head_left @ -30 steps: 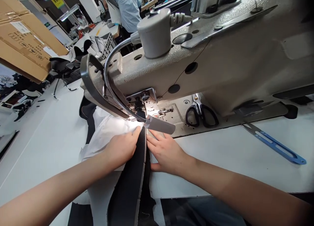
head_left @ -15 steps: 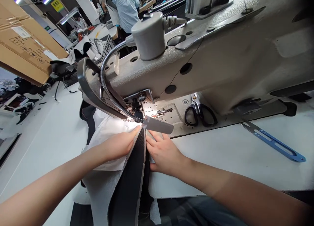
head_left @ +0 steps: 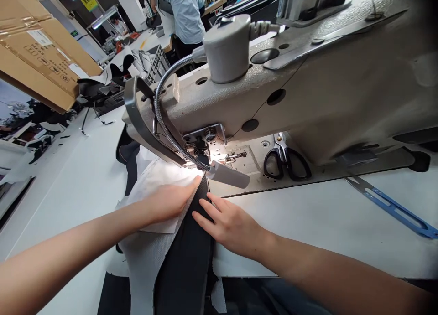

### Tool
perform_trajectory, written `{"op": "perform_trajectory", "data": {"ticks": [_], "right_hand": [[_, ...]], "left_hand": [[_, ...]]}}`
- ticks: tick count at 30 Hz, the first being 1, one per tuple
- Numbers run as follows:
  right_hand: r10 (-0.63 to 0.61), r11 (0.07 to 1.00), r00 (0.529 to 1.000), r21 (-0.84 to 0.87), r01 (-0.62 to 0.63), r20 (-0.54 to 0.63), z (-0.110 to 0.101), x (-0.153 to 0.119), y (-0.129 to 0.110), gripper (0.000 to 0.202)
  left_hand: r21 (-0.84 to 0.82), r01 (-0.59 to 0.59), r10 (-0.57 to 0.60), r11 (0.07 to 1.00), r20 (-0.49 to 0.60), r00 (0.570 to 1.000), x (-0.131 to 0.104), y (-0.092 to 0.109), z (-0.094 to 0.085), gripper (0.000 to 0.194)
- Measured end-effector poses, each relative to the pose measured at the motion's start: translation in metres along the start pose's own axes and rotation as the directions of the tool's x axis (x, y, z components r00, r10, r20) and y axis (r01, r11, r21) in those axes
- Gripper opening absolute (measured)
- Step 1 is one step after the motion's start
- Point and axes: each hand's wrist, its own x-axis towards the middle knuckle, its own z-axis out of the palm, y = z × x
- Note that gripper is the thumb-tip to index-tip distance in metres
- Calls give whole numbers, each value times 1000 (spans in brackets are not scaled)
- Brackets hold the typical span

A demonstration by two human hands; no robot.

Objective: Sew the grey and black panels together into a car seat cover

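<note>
L hand (head_left: pixel 167 201) lies flat, fingers together, pinning white fabric (head_left: pixel 150 187) w/ fingertips right by the needle area (head_left: pixel 201 160). R hand (head_left: pixel 229 224) is spread flat on the black mesh strip (head_left: pixel 186 255), gripping nothing. Risk: uneven pressure could skew the seam, or fingers stray under the needle. Strip is dark, textured, grey-edged, hanging off the table edge (head_left: pixel 308 260). Scissors (head_left: pixel 287 162) lie on the machine bed.

A long black mesh-textured fabric strip (head_left: pixel 186 260) lies flat, running from the near surface edge up to the needle area. Beside it, probably overlapping, lies crumpled white fabric (head_left: pixel 155 187), with grey mesh fabric (head_left: pixel 143 265) below.
</note>
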Motion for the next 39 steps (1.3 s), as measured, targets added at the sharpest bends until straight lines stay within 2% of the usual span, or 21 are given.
{"op": "perform_trajectory", "data": {"ticks": [2, 4, 6, 9, 12, 15, 17, 19, 22, 24, 28, 31, 33, 35, 36, 39], "right_hand": [[-47, 998, 998, -28, 48, 35, 0, 0, -2, 32], [-60, 997, 997, -53, 63, 51, 0, 0, -4, 32], [-64, 996, 995, -58, 68, 74, 0, -1, -5, 34], [-79, 995, 992, -52, 84, 96, -1, -1, -7, 34], [-97, 991, 992, -79, 104, 84, -1, -1, -9, 33], [-84, 991, 993, -94, 91, 80, -2, -1, -12, 32], [-74, 992, 995, -92, 80, 71, -2, -1, -14, 31], [-63, 993, 997, -92, 67, 52, -1, 0, -15, 31], [-38, 996, 999, -82, 40, 26, 1, -1, -14, 30], [-18, 998, 999, -66, 20, 28, 5, -2, -12, 30], [18, 999, 997, -31, -15, 79, 5, -4, -6, 32], [-53, 991, 975, 130, 25, 217, -4, -4, -4, 43], [-150, 957, 938, 283, 58, 314, -12, -3, -6, 57], [-175, 940, 918, 338, 48, 356, -16, -2, -10, 58], [-153, 946, 923, 324, 33, 353, -16, -2, -12, 52], [-68, 969, 956, 247, -5, 285, -4, 0, -17, 35]], "left_hand": [[1, -55, 55, 998, -4, 998, 0, -7, 4, 53], [74, -31, 32, 997, -12, 999, -1, -9, 7, 58], [128, -7, 10, 992, -24, 1000, -3, -4, 9, 61], [106, 4, -1, 994, -33, 999, -7, 11, 8, 71], [137, 104, -104, 985, -7, 995, -9, 25, 9, 82], [161, 171, -160, 972, -82, 984, -10, 26, 15, 73], [81, 157, -149, 984, -97, 984, -11, 19, 17, 67], [-103, 86, -95, 991, -89, 991, -11, 9, 14, 62], [-392, -109, 41, 913, -178, 983, -9, 0, 2, 49], [-468, -161, 77, 869, -193, 978, -3, 2, -7, 41], [-451, -77, 24, 889, -121, 992, 11, 13, -16, 29], [-393, -11, -42, 920, -126, 991, 13, 19, -15, 28], [-329, 77, -81, 941, 2, 997, 8, 22, -15, 30], [-292, 127, -101, 948, 104, 989, 2, 24, -17, 37], [-311, 121, -97, 943, 94, 991, 1, 25, -18, 39], [-467, 24, -64, 884, -71, 995, 4, 24, -22, 36]]}}
